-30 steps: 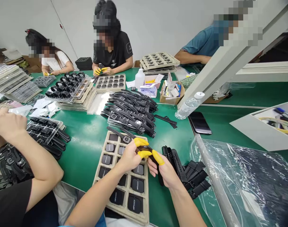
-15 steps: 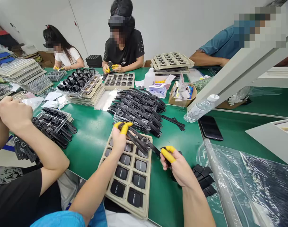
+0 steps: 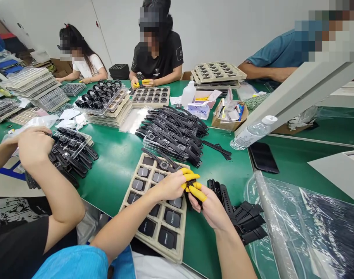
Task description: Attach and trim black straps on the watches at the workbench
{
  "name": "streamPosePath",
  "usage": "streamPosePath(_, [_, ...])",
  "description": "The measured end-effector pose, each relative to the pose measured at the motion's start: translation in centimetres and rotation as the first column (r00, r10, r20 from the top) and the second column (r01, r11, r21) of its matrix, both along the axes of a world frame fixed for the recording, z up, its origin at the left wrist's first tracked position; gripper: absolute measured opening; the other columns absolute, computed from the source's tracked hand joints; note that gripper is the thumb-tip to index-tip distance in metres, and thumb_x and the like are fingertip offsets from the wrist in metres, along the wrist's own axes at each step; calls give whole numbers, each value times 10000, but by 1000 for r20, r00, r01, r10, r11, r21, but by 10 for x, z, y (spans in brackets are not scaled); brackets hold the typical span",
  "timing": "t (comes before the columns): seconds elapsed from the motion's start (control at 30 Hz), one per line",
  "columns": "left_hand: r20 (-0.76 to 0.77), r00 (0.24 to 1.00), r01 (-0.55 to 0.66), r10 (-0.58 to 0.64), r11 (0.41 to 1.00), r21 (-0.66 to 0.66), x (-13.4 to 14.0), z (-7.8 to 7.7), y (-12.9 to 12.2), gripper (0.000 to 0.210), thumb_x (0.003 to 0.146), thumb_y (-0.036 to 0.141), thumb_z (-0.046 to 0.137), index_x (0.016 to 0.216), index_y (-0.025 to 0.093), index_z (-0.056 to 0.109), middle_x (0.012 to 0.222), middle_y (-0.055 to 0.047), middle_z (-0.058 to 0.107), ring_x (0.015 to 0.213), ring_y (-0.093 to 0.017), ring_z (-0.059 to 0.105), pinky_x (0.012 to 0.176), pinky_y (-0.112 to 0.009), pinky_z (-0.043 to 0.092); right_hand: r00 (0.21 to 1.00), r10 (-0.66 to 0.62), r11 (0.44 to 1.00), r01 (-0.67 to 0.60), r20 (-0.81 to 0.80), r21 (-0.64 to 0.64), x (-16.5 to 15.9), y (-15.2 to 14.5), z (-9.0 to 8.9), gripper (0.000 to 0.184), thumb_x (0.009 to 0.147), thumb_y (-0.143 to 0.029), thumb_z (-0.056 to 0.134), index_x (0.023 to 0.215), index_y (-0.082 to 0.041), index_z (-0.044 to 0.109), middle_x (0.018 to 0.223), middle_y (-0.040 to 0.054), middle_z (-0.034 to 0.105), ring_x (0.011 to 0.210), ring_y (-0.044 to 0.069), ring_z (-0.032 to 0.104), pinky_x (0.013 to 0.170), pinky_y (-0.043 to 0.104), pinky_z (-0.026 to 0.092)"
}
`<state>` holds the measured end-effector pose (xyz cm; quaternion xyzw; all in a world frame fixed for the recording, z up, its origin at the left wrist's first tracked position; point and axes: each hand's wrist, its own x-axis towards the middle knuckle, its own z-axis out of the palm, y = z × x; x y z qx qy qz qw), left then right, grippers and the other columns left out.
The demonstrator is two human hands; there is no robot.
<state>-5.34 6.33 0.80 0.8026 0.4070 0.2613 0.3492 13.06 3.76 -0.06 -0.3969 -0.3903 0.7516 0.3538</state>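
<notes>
Over the right edge of the beige compartment tray [image 3: 177, 255], the left hand [image 3: 173, 186] and right hand [image 3: 212, 204], in yellow finger cots [image 3: 197, 193], together pinch a black watch part [image 3: 191, 182] mostly hidden between them, with loose watch straps [image 3: 248, 217] right of the tray and piled smartwatches [image 3: 173, 133] beyond it.

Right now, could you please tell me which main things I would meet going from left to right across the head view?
Stack of trays → looped watches → compartment tray → right hand → loose straps → white box.
</notes>
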Motion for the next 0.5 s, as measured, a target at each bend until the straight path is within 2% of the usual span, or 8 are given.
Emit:
streamPosePath(0.23, [-10,1000,10,-10,1000,-18,0,2,1,603,903,54,408,1481,138,557,1461,-178,555,1440,-262,512,1238,-441,439,999,-44,998,45,-9,34,-1,0,-1,552,790,-671,850,766,-207,552,515,-64,455,456,80,323,450,225,279])
streamPosePath(0.4, [27,999,36,-35,999,-32,0,3,1,579,920,69,410,1467,168,572,1469,-156,549,1445,-245,508,1246,-428,428,998,-5,999,8,-67,36,0,-1,-2,503,815,-629,849,783,-204,583,489,-64,439,447,81,293,452,236,257])
streamPosePath(0.5, [24,999,50,-49,998,-38,0,4,1,550,936,86,410,1453,154,586,1449,-164,562,1428,-250,524,1241,-428,433,996,-24,1000,25,-86,10,0,-1,-3,494,823,-612,849,766,-206,573,482,-62,425,442,83,285,450,239,241])
